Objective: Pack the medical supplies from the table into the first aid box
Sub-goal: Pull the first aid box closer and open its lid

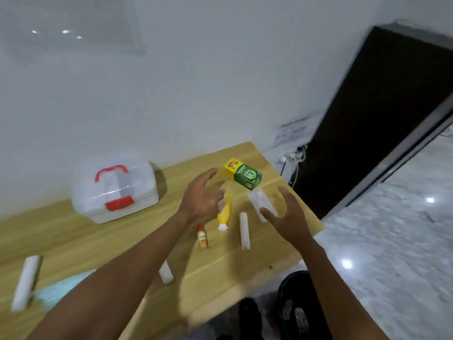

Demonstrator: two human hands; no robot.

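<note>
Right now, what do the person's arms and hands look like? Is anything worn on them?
Both arms are bare as far as the frame shows; no sleeves appear. The left hand and the right hand wear no gloves, and no watch or bracelet shows at the wrists. Blur hides any rings.

A pale wall [196,82] backs the wooden table [85,241], beside a dark door [380,106] and glossy marble floor [392,241].

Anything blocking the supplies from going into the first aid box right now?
Yes: the box lid is down and its red latch looks closed, so it must be opened first. The table stretch between the yellow bottle and the box shows nothing.
</note>
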